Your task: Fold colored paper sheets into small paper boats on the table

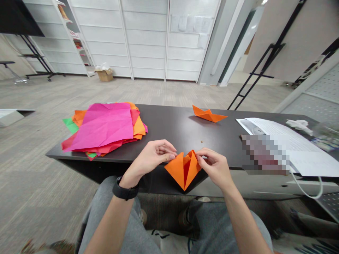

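Between my two hands is a folded piece of orange origami paper (176,171), its point hanging down past the front edge of the dark desk and a gap showing between its folds. The thumb and fingers of my left hand (156,155) pinch its upper left corner. My right hand (215,164) grips the upper right edge the same way. Farther back on the desk rests a finished orange paper boat (209,114), touched by neither hand.
A messy stack of coloured paper, magenta sheet (106,123) on top, lies on the desk (164,123) at left. Printed sheets (299,141), a blurred-out object (265,154), a white cable (315,194) and a crumpled tissue (299,125) are at right.
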